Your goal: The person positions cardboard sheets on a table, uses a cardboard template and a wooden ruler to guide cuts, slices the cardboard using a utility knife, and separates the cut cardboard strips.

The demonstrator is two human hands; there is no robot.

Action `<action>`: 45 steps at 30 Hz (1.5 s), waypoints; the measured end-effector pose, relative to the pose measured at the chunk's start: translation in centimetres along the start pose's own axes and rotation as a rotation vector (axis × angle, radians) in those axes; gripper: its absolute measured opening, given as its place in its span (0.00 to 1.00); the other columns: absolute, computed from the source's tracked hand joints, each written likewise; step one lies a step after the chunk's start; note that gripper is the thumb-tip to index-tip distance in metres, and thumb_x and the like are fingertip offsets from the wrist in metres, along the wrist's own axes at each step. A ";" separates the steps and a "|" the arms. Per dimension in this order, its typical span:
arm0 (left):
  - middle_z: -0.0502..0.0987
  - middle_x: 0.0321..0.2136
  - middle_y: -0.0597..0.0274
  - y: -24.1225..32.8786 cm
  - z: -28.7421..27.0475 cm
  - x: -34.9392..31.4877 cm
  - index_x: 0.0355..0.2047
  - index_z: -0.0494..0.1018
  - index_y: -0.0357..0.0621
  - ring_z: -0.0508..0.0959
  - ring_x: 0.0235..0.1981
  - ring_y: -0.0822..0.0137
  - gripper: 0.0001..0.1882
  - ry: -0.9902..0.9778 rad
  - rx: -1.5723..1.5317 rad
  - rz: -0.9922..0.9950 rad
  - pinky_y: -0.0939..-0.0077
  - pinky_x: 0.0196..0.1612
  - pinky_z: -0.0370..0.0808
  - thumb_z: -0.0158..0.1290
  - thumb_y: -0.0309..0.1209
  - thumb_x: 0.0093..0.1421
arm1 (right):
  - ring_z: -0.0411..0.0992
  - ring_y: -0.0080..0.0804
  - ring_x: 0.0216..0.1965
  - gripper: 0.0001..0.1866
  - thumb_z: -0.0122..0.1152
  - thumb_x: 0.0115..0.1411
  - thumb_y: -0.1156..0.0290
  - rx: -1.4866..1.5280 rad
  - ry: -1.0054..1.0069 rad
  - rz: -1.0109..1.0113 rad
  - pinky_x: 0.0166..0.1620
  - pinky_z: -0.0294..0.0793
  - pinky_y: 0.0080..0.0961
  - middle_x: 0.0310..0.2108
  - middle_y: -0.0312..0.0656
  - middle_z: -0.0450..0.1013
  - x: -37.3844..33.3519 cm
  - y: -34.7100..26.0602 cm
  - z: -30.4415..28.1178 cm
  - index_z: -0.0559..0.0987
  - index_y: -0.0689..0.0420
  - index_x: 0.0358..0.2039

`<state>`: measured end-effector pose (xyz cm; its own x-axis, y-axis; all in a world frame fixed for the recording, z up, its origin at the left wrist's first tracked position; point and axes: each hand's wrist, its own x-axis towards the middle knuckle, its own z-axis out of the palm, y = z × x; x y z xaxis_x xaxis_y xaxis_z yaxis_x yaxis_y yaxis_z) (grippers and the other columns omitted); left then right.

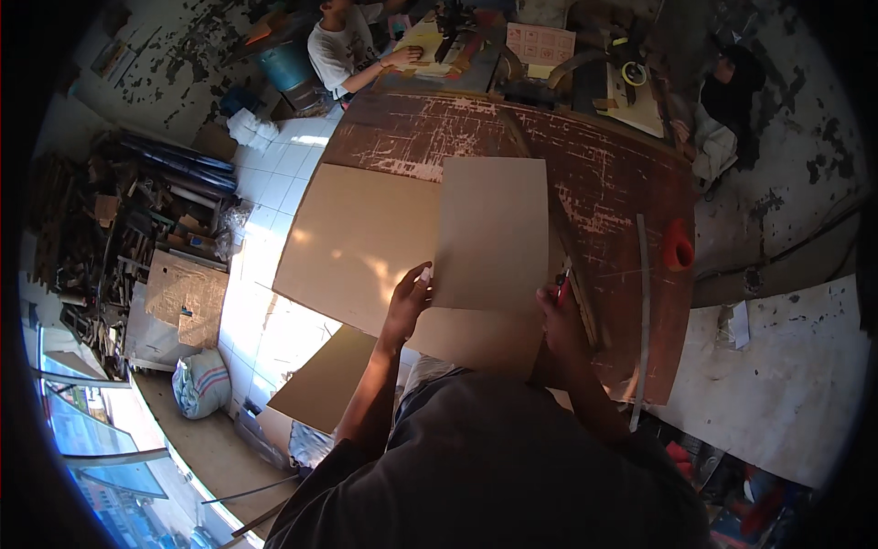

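Observation:
A smaller brown cardboard sheet (494, 229) overlaps a larger cardboard sheet (361, 229) on the worn red-brown table (613, 174). At the smaller sheet's lower left edge is my left hand (407, 306), with thumb and fingers pinched together. A small pale spot shows at its fingertips; I cannot tell if it is a held thing. My right hand (560, 320) is closed round a red-handled cutter knife (563, 285), just right of the smaller sheet, its tip pointing away from me. More cardboard (485, 337) lies between my forearms at the near edge.
A long wooden strip (578, 284) and a metal ruler (642, 311) lie to the right, near an orange-red round container (678, 245). Another cardboard sheet (325, 380) juts out at lower left. A person (340, 50) works beyond the table; scrap piles (110, 220) stand left.

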<state>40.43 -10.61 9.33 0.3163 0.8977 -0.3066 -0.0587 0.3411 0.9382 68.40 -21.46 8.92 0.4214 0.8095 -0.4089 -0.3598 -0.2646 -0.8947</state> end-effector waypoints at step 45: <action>0.77 0.26 0.43 -8.7 2.7 3.1 0.65 0.66 0.46 0.78 0.26 0.66 0.28 0.047 0.836 0.165 0.70 0.33 0.76 0.56 0.34 0.65 | 0.77 0.51 0.37 0.22 0.66 0.61 0.53 -0.958 0.234 -0.550 0.40 0.75 0.43 0.36 0.51 0.78 19.7 -0.8 -6.0 0.80 0.53 0.49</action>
<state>44.50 -11.58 0.63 0.3247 0.9347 -0.1445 0.6231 -0.0965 0.7761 82.03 -8.44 0.50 0.5076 0.8486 0.1492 0.6669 -0.2773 -0.6917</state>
